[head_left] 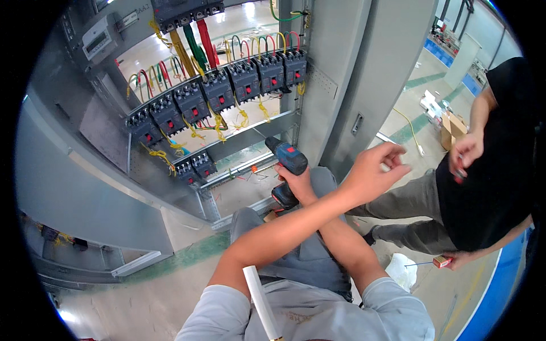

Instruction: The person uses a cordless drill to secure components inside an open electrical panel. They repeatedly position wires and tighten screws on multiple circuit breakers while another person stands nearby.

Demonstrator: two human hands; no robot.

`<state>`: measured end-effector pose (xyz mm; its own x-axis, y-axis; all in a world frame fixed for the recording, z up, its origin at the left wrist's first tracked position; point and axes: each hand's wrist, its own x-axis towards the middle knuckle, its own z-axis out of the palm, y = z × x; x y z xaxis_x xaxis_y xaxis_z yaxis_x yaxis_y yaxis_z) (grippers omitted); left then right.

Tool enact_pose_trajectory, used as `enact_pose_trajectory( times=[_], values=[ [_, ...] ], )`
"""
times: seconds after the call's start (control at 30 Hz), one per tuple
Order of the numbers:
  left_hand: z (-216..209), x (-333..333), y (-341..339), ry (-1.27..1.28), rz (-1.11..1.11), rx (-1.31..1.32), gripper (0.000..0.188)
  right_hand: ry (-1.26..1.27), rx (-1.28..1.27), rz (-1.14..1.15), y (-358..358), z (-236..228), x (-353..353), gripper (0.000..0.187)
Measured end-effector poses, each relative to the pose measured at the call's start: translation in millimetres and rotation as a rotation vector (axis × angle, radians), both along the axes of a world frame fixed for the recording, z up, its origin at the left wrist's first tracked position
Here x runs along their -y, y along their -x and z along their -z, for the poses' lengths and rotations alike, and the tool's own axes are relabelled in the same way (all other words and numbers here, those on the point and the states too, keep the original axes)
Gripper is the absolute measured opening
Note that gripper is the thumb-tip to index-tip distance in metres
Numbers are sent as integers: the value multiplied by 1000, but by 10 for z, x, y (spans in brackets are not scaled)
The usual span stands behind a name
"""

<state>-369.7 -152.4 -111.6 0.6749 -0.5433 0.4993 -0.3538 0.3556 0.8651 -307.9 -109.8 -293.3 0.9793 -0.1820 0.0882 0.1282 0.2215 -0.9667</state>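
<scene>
My forearms cross, the left one passing over the right. My right hand grips a dark blue and black cordless drill by its handle, low in front of the open metal cabinet. The drill's nose points up and left toward the cabinet. My left hand is raised to the right of the drill, its fingers curled in toward the thumb. Whatever it may hold is hidden or too small to name. Inside the cabinet runs a curved-looking row of black circuit breakers with red switches and yellow, green and red wires.
At right stands a co-worker in a black shirt, one hand around a small red thing, the other with a red-handled screwdriver. A grey cabinet door stands beside me. A cardboard box and scraps lie on the floor behind.
</scene>
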Motion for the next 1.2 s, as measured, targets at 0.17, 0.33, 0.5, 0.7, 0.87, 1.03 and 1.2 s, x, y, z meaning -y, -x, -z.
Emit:
enact_pose_trajectory(
  times=[0.17,0.33,0.5,0.7,0.87,1.03,1.2],
  values=[
    [823,-662,-90,13,-37,-295,29,166,-107,10,-49,271,144,20],
    [1571,-1460,-75,-6,-321,-430,24,-312,-126,-181,-49,277,81,33],
    [1660,-1940,124,40,-451,-468,20,38,-90,-18,-39,58,-8,28],
    [2708,-2423,14,-226,-647,-515,22,44,-43,27,-83,174,35,26],
    [3748,-2960,323,-517,-890,-482,22,-108,-8,-47,-122,76,-180,20],
    [3759,-2955,347,-615,-848,-549,25,-99,-43,-49,-103,109,-128,21],
    [3861,-2819,329,-713,-922,-380,27,-133,-41,-5,-48,-3,-125,20]
  ],
)
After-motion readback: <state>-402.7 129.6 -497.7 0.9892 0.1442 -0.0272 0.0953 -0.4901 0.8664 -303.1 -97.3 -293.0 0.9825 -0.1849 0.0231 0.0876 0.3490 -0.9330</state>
